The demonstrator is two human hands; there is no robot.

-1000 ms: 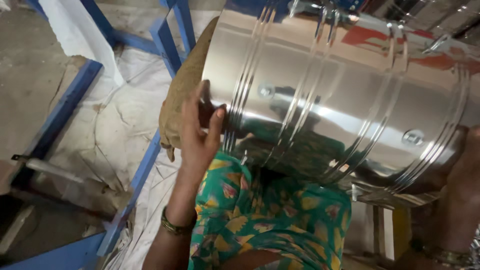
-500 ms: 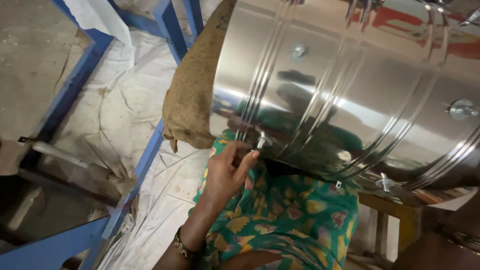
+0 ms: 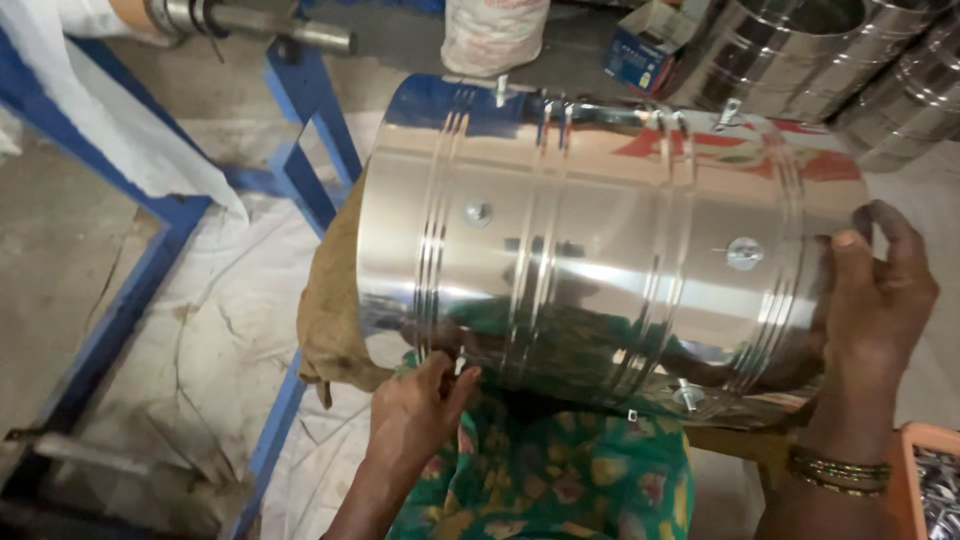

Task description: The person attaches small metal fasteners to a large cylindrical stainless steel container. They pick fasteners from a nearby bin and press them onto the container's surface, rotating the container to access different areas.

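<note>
Ideally, right hand (image 3: 880, 290) is gripping the steel drum's (image 3: 600, 250) end rim while left hand (image 3: 415, 415) fingertips are pinching its lower edge steadily

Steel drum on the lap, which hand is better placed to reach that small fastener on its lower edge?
Probably left: the left hand is under the steel drum, while the right hand grips its end.

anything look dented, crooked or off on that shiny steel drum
Nothing stands out. The steel drum lies on its side on the lap, with no dents showing, left hand under its lower edge, right hand gripping its end rim.
</note>
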